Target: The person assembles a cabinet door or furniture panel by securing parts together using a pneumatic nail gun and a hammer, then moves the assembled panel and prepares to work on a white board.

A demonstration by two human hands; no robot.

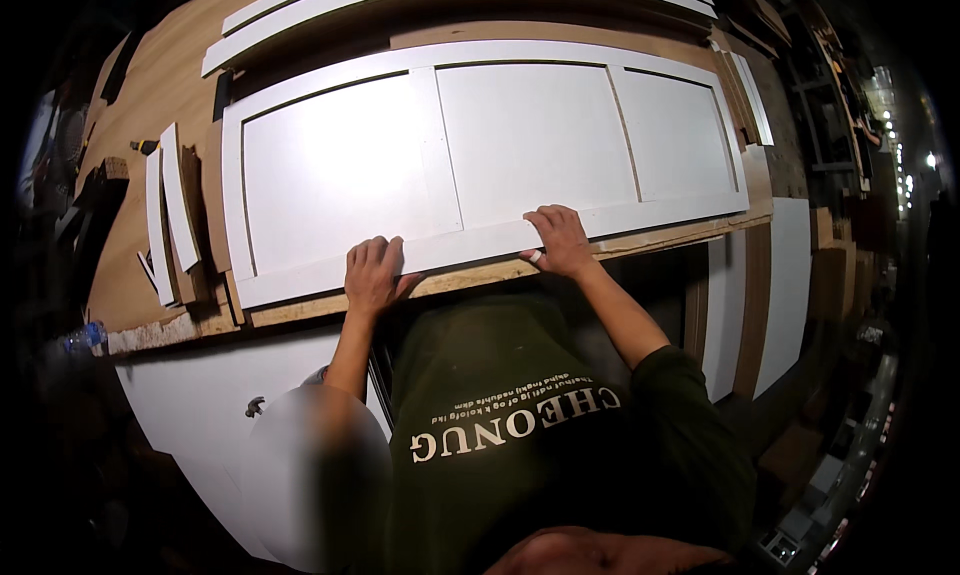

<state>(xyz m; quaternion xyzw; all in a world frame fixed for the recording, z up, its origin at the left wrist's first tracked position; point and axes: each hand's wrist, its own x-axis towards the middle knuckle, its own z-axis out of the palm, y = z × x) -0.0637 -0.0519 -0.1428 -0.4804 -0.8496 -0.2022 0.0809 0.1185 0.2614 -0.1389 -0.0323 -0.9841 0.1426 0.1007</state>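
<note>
A long white panel door (340, 160) with three recessed fields lies flat on the wooden bench in front of me. My left hand (374, 273) holds its near edge left of the middle, fingers over the top and thumb at the rim. Farther right, my right hand (560, 240) grips the same edge, its fingertips bent onto the white frame. Something white is wrapped round one finger of that hand. Beneath the door, the bench's raw wood edge (460, 278) shows between my hands and past both of them.
Long white strips (440, 13) lie behind the door. Short white strips (178, 200) stand at the left, near a yellow-black tool (146, 147). A plastic bottle (88, 337) is at the bench's left corner. White boards (783, 295) lean at the right.
</note>
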